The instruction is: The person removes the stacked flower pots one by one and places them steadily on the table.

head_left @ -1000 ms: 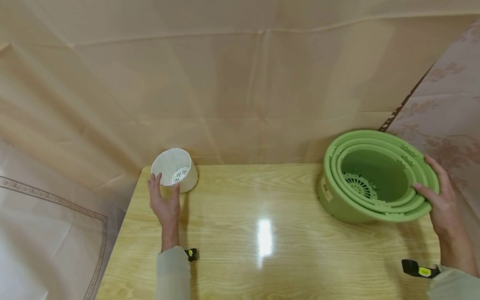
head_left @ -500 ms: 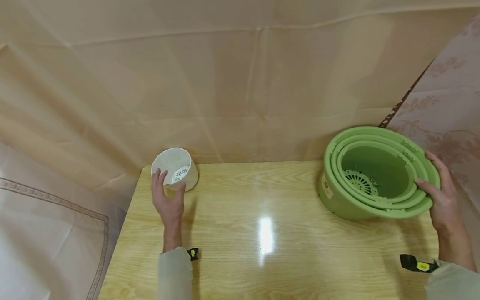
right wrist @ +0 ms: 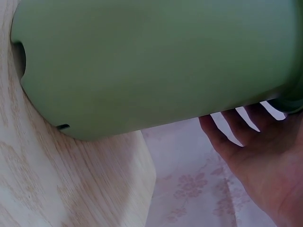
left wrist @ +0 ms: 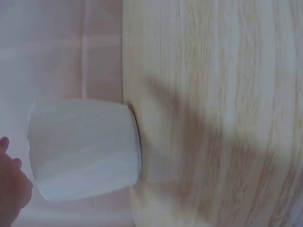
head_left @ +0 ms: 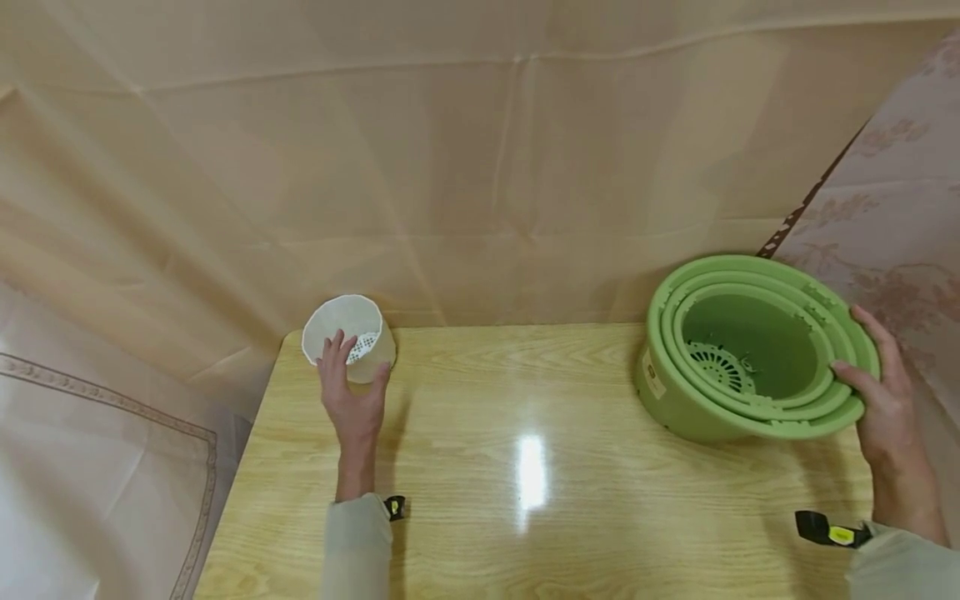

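Observation:
A small white plastic plant pot [head_left: 385, 350] with a perforated bottom stands upright at the table's back left corner. My left hand [head_left: 356, 410] is in front of it, fingers spread and overlapping the pot's opening in the head view. In the left wrist view, the hand [left wrist: 12, 187] shows at the edge, close by the rim of the white pot [left wrist: 85, 149]. Several green plant pots [head_left: 678, 410], nested together, stand at the right. My right hand [head_left: 892, 412] grips their rim, thumb on top and fingers beneath the lip; the right wrist view shows those fingers against the green wall [right wrist: 142, 61].
Both pots stand on a glossy wood-grain table [head_left: 480, 500]. A beige cloth [head_left: 480, 167] hangs directly behind its back edge. Floral cloth [head_left: 907, 217] hangs close to the green pots on the right. Pale bordered cloth [head_left: 90, 483] lies beyond the left edge.
My left hand has moved to the right across the front of the white pot, its fingers now over the opening. The right hand keeps its grip on the green pots, which barely shift.

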Demonstrator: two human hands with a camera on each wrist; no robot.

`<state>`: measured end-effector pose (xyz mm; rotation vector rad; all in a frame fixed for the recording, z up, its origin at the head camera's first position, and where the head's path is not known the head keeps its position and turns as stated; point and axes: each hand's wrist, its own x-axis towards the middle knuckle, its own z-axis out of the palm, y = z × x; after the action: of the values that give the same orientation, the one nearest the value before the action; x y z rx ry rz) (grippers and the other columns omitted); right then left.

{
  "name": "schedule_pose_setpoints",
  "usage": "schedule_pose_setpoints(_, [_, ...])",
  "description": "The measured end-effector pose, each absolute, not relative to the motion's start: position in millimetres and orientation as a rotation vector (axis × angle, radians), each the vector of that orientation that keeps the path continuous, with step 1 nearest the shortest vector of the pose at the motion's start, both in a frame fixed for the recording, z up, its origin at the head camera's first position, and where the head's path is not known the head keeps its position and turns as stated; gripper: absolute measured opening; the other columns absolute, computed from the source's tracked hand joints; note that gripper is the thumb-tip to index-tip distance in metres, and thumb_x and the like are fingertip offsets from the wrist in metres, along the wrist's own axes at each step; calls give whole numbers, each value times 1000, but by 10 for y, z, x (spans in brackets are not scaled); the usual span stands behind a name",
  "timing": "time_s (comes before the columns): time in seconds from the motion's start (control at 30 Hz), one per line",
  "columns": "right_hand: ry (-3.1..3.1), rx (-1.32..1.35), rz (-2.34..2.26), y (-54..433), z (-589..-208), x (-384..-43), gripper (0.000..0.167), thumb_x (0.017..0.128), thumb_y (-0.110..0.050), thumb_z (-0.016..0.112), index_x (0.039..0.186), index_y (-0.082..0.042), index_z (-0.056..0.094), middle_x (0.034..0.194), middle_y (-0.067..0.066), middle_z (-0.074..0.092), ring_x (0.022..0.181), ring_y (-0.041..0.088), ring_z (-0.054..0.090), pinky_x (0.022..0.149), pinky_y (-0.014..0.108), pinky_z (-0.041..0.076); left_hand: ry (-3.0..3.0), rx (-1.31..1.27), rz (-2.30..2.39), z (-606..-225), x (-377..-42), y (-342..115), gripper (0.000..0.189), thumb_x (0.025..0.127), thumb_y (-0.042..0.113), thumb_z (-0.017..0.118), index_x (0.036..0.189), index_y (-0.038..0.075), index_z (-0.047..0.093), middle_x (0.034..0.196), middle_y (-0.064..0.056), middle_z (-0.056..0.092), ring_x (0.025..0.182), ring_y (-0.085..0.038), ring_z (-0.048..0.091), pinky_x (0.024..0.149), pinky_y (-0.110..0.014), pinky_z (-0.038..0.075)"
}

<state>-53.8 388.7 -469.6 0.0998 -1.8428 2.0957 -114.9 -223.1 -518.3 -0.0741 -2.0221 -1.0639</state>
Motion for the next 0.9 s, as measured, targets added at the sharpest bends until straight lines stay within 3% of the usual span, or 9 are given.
schedule_pose_setpoints(0.2, [-1777, 101, 2126, 3861, -4688, -514, 59, 98, 13, 37, 154, -3, 31, 130, 7, 50, 94, 8, 66, 73, 11, 55, -2035, -177, -1047, -5115, -1198, -2009, 60, 74, 19, 82, 128, -1, 63, 138, -18, 57, 133, -49, 43, 117, -65, 19])
schedule_pose_setpoints(0.47, [-1802, 103, 2119, 3856, -4675, -522, 57, 100, 11, 35, 154, -4, 30, 124, 6, 55, 89, 7, 67, 73, 10, 54, -2003, -290, -1177, -5138, -1245, -1690, 75, 68, -6, 82, 135, -15, 49, 137, -31, 53, 131, -53, 42, 117, -47, 31])
schedule_pose_setpoints(0.7, [-1753, 85, 2131, 3846, -4673, -527, 56, 99, 11, 33, 153, -3, 33, 124, 8, 54, 86, 8, 67, 72, 11, 55, -2118, -426, -1182, -5109, -1267, -1466, 76, 78, 15, 82, 144, -2, 47, 144, -21, 50, 138, -43, 40, 117, -52, 29])
schedule_pose_setpoints(0.9, [-1711, 62, 2155, 3840, -4683, -528, 56, 98, 12, 31, 152, -3, 35, 123, 9, 55, 83, 9, 67, 70, 13, 55, -2123, -494, -1208, -5107, -1275, -1361, 74, 84, 26, 78, 145, -1, 46, 147, -20, 48, 139, -39, 40, 117, -47, 31])
